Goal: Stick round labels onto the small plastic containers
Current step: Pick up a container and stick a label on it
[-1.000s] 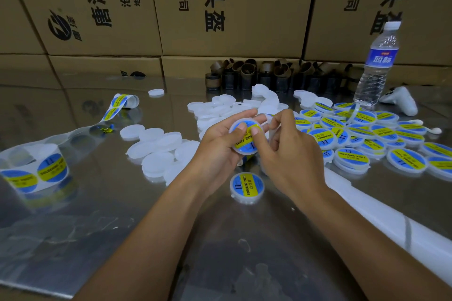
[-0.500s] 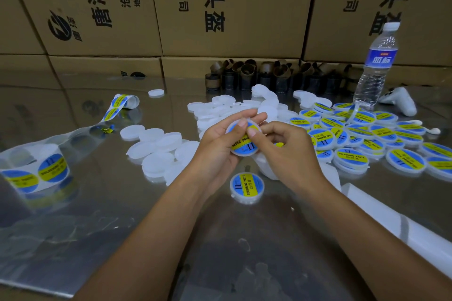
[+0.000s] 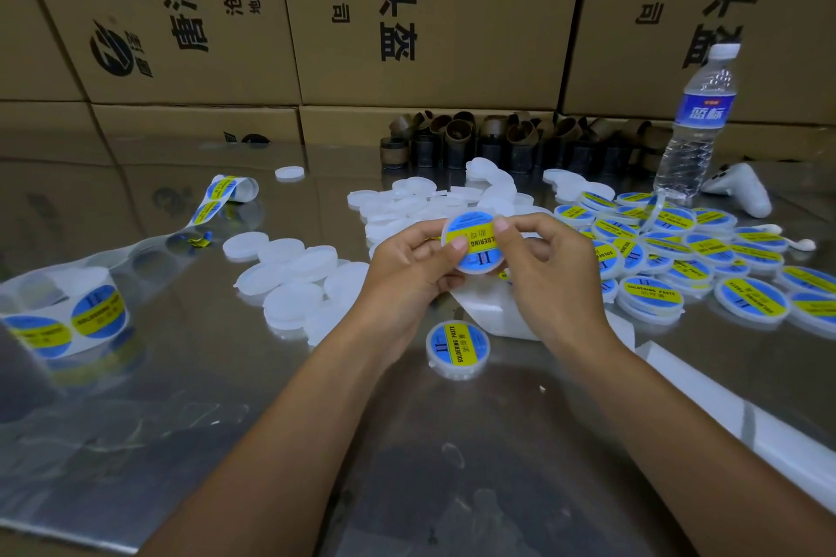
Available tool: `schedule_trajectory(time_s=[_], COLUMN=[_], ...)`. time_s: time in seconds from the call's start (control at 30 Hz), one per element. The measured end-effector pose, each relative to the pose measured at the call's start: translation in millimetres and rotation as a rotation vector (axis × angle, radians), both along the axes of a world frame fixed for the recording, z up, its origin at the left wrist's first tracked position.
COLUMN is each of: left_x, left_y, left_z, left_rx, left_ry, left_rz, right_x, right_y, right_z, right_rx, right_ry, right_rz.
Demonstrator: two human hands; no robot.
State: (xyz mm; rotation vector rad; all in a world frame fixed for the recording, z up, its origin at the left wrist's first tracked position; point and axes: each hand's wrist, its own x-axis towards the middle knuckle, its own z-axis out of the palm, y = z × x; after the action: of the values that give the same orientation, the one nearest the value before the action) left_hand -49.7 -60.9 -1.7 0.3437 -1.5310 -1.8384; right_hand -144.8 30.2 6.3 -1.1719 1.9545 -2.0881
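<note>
Tabletop (image 3: 158, 398) — shiny metal, strewn w/ containers (image 3: 458, 348), cartons (image 3: 452, 14) behind.

Close together, pinching: left hand (image 3: 409, 269), right hand (image 3: 549, 274).

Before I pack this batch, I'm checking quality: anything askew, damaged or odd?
A crumpled label scrap lies on the table beside the label strip, stuck to nothing; it looks wasted. Nothing looks spilled: the bottle stands upright and capped.
</note>
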Motion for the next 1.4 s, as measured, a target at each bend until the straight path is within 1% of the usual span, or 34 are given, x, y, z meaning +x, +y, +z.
schedule_trajectory(time_s=[0.17,0.4,0.63,0.77,0.9,1.07,1.2,1.33,1.4], left_x=[-1,1,0,1,3,4,6,11,13], left_y=[5,4,4,3,1,5,1,-11,-19], left_z=[-1,1,4,4,7,7,8,9,6], left_rx=[-0.058,-0.032,-0.015,-0.005,0.027,-0.051,0.009,0.106,0.11], left_ry=[-0.014,-0.001,0.011,0.011,-0.011,-0.046,-0.026,0.032,0.015], left_rz=[-0.039,0.061,0.123,0.148,0.224,0.217,0.273,0.419,0.497], right_x=[-1,3,2,0,-10,-15,-21,-41,-53], right_y=[1,1,1,2,3,4,6,9,9], right_z=[0,0,2,2,5,4,6,4,-1], right_rx=[0.002,0.045,0.037,0.028,0.008,0.016,-0.031,-0.053,-0.02], right_ry=[0.015,0.09,0.131,0.154,0.11,0.06,-0.079,-0.244,-0.301], right_rz=[-0.02,0.084,0.147,0.146,0.094,0.062,0.053,-0.143,-0.26])
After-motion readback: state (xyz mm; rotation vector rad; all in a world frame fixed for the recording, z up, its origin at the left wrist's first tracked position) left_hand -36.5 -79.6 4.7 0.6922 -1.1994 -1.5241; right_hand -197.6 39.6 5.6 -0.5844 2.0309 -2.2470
